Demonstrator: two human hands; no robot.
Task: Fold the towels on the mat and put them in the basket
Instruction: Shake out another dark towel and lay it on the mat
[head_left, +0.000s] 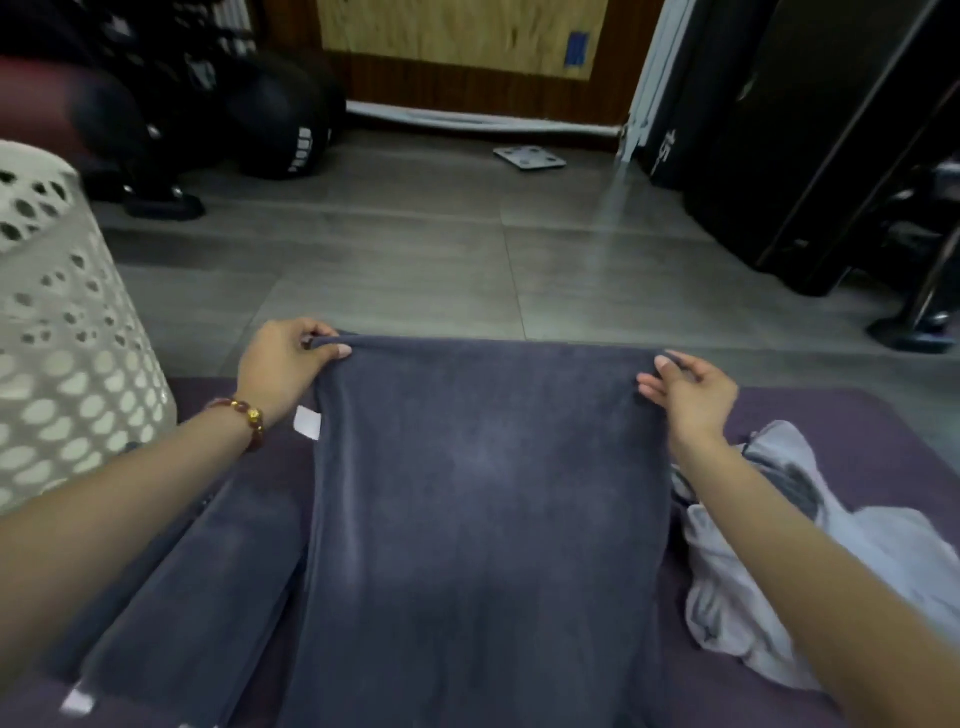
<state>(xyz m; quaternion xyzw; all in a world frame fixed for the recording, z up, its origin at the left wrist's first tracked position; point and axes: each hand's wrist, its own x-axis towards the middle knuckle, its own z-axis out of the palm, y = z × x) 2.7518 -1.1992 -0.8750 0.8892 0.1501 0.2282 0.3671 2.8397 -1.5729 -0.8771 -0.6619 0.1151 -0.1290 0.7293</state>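
Note:
A dark grey towel (483, 509) hangs stretched in front of me over the purple mat (852, 457). My left hand (283, 366) pinches its top left corner, and my right hand (691, 392) pinches the top right corner. Under it to the left lies another dark grey towel (208, 582) flat on the mat. A crumpled light grey towel (769, 561) lies on the mat at the right. The white perforated basket (57, 364) stands at the left, beside the mat.
Grey floor tiles (415, 249) stretch beyond the mat. Black gym equipment (270, 119) sits at the back left and a dark machine (831, 156) at the right. A flat scale (529, 157) lies near the far wall.

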